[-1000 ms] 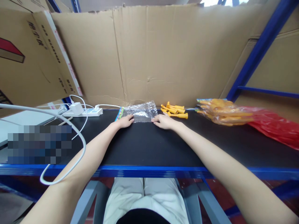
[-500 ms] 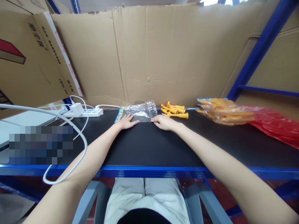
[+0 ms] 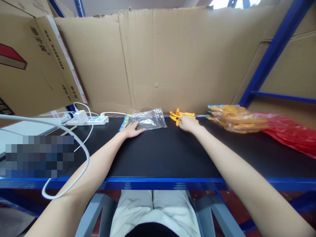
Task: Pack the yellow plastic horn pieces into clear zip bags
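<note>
My left hand [image 3: 132,130] lies flat with its fingers spread on the left end of a clear plastic bag [image 3: 151,120]. The bag has a colourful printed header [image 3: 124,122] and lies flat on the black tabletop. My right hand [image 3: 189,124] is curled over the front of a small group of yellow-orange plastic pieces [image 3: 175,116], slim with flared ends. Its fingers are closed around one piece [image 3: 177,122], whose end shows at the fingertips; the rest of it is hidden under the hand.
To the right lie clear bags of yellow-orange pieces [image 3: 237,118] beside a red plastic bag [image 3: 291,135]. At left are a white power strip [image 3: 98,120] and a looping white cable [image 3: 86,158]. A cardboard wall [image 3: 158,62] stands behind the black tabletop [image 3: 158,154].
My right hand has left the clear bag's right end, moved right and closed on one yellow-orange piece. My left hand stays on the bag.
</note>
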`<state>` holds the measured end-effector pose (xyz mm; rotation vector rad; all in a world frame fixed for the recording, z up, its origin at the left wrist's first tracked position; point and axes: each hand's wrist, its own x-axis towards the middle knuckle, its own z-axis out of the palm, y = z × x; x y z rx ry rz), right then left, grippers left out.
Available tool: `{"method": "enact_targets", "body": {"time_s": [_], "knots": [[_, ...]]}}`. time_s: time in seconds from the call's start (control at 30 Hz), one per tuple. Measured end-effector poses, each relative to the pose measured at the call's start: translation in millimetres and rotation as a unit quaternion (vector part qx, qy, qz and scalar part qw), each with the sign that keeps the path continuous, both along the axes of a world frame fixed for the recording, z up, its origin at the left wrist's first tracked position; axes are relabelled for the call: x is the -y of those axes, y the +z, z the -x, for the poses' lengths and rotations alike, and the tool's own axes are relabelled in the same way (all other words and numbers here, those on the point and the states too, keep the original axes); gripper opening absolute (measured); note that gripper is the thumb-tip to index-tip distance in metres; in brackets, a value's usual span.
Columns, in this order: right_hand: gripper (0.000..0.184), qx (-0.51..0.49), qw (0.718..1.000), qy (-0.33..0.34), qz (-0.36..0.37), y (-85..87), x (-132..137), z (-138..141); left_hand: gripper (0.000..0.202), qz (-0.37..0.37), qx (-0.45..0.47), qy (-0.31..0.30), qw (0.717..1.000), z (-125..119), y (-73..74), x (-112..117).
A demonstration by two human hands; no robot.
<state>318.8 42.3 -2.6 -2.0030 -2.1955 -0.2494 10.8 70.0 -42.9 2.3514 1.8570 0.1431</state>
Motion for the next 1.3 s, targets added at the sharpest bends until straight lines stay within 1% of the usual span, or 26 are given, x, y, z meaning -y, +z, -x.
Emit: {"method": "enact_targets", "body": {"time_s": [0.1,0.2,0.27,0.37,0.43,0.5,0.57,0.63,0.7,0.77,0.83,0.93,0.97,1.03,1.1,1.17,1.3], "knots": [[0.024,0.009,0.999,-0.034,0.008,-6.9,-10,-18,0.094,0.004,-0.004,0.000,1.000,3,-1.6,-4],[0.022,0.013,1.000,-0.025,0.006,-12.8,-18,-30,0.090,0.000,-0.009,-0.005,1.000,5,-1.5,-7],[0.022,-0.001,1.000,-0.022,0.019,-13.2,-19,-32,0.086,-0.010,-0.009,-0.007,1.000,6,-0.4,-7],[0.023,-0.016,0.999,-0.029,0.041,-9.8,-16,-28,0.075,-0.024,-0.006,0.003,1.000,6,2.7,-6],[0.021,-0.015,0.999,-0.017,0.042,-7.3,-14,-23,0.069,-0.033,-0.006,0.015,0.999,5,5.1,-4],[0.020,-0.021,0.998,0.026,0.045,-5.5,-12,-17,0.066,-0.041,-0.013,0.029,0.999,5,7.6,-2],[0.021,-0.047,0.994,0.085,0.050,-3.2,-10,-10,0.065,-0.048,-0.025,0.046,0.997,5,9.8,-1],[0.025,-0.068,0.990,0.117,0.044,1.1,-6,-4,0.061,-0.051,-0.038,0.062,0.996,5,11.7,1],[0.027,-0.061,0.993,0.103,0.023,7.6,-2,-2,0.058,-0.055,-0.046,0.073,0.995,4,13.2,2],[0.026,-0.031,0.997,0.070,0.018,14.3,2,-3,0.056,-0.059,-0.048,0.081,0.994,3,14.1,3],[0.026,-0.018,0.997,0.045,0.055,18.1,3,-6,0.054,-0.063,-0.046,0.088,0.993,3,14.2,4],[0.036,-0.054,0.984,0.024,0.169,16.5,1,-13,0.051,-0.067,-0.043,0.097,0.992,3,13.3,4],[0.040,-0.069,0.978,0.021,0.197,14.7,0,-15,0.051,-0.068,-0.042,0.099,0.992,4,12.9,4],[0.041,-0.085,0.972,0.019,0.220,11.6,-3,-18,0.051,-0.069,-0.039,0.098,0.992,4,12.1,4],[0.035,-0.089,0.973,0.025,0.210,10.7,-3,-19,0.051,-0.071,-0.036,0.095,0.992,5,11.4,3],[0.029,-0.102,0.977,0.041,0.182,12.6,-2,-18,0.051,-0.072,-0.034,0.092,0.993,5,11.0,3],[0.033,-0.164,0.979,0.067,0.099,17.9,3,-10,0.051,-0.069,-0.034,0.084,0.993,5,10.3,4]]}}
